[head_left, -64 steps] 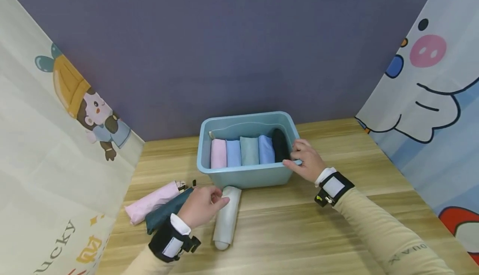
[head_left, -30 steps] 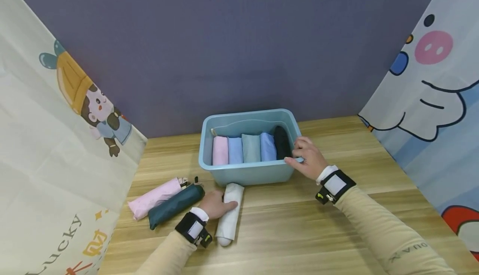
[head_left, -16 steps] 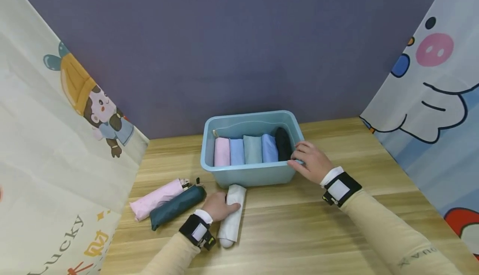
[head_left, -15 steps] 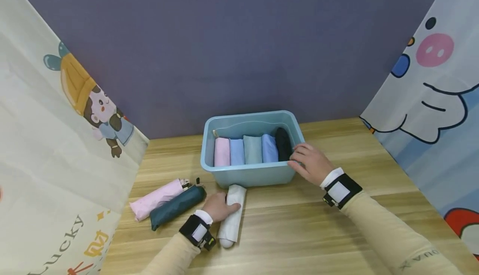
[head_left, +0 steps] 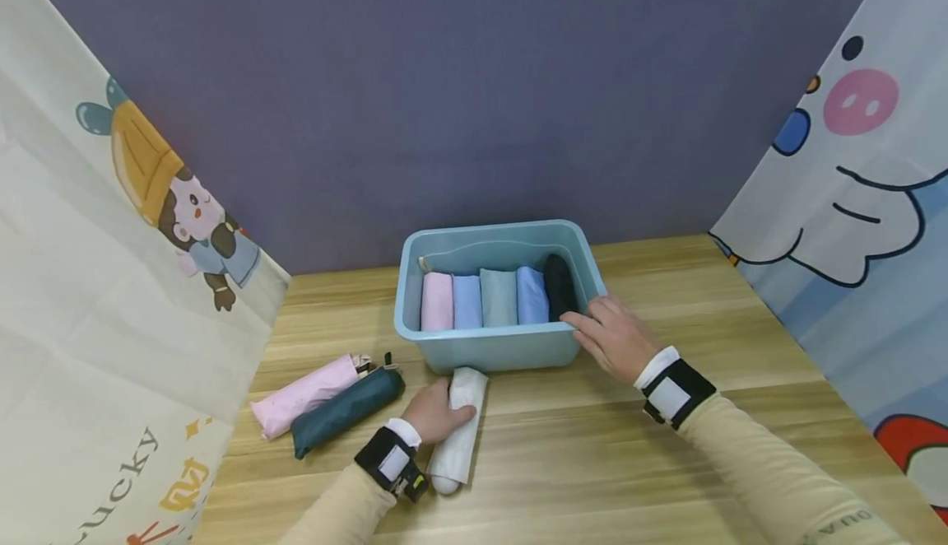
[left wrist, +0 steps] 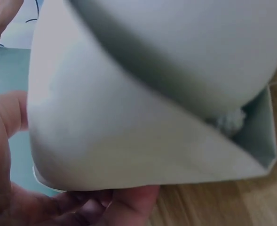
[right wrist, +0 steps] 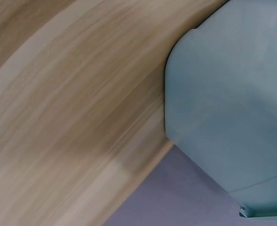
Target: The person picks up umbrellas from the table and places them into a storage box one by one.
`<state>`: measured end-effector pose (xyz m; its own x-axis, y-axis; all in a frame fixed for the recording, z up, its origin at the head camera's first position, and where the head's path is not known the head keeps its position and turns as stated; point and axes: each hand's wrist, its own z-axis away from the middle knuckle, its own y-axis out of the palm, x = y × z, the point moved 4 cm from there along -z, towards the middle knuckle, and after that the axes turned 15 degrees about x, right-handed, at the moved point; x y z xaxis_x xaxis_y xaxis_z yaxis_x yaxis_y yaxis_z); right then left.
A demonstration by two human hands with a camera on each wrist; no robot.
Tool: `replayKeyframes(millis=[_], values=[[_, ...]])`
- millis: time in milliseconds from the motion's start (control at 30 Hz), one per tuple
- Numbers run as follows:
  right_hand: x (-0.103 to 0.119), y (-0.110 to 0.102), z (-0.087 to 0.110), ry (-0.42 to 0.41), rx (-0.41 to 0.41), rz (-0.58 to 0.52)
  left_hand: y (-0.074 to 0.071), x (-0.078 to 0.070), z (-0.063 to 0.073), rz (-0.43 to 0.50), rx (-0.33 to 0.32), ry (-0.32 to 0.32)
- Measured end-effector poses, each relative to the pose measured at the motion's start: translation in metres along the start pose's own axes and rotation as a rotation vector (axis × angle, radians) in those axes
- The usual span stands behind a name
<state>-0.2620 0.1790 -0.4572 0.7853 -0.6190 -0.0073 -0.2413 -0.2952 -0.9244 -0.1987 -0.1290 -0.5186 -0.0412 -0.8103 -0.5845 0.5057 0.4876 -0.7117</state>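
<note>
In the head view my left hand [head_left: 435, 415] grips a pale folded umbrella [head_left: 459, 438] that lies on the table in front of the blue bin [head_left: 489, 353]. The left wrist view shows this umbrella [left wrist: 110, 122] up close, with the thumb on one side and fingertips beneath. My right hand [head_left: 618, 339] rests on the bin's front right corner, fingers fairly straight over the rim. Inside the bin stand several rolled umbrellas in a row: a pink one [head_left: 437, 302], blue ones, a grey-green one [head_left: 499, 298] and a black one [head_left: 559, 288] at the right end.
Left of my left hand lie a pink folded umbrella [head_left: 307, 395] and a dark green folded umbrella [head_left: 348, 410], side by side on the wooden table [head_left: 592, 463]. A dark wall [head_left: 474, 100] rises behind the bin. Printed curtains [head_left: 59, 281] flank both sides.
My left hand has come down from above the pale umbrella and taken hold of it. My right hand has stayed at the bin's corner, its fingers loosening from around the rim.
</note>
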Motion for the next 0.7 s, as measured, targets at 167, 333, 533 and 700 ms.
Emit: replayKeyframes(millis=[167, 333, 533, 700], values=[[0.001, -0.001, 0.0, 0.019, -0.002, -0.02, 0.002, 0.001, -0.001, 0.027, 0.011, 0.014], [0.002, -0.002, -0.001, 0.026, 0.006, -0.03, -0.001, -0.003, 0.004, 0.066, 0.018, 0.019], [0.002, -0.002, 0.0, 0.014, -0.014, -0.042, -0.014, -0.019, 0.017, 0.079, 0.022, 0.047], [0.002, -0.002, 0.0, 0.018, -0.012, -0.044, -0.022, -0.033, 0.025, 0.076, 0.028, 0.071]])
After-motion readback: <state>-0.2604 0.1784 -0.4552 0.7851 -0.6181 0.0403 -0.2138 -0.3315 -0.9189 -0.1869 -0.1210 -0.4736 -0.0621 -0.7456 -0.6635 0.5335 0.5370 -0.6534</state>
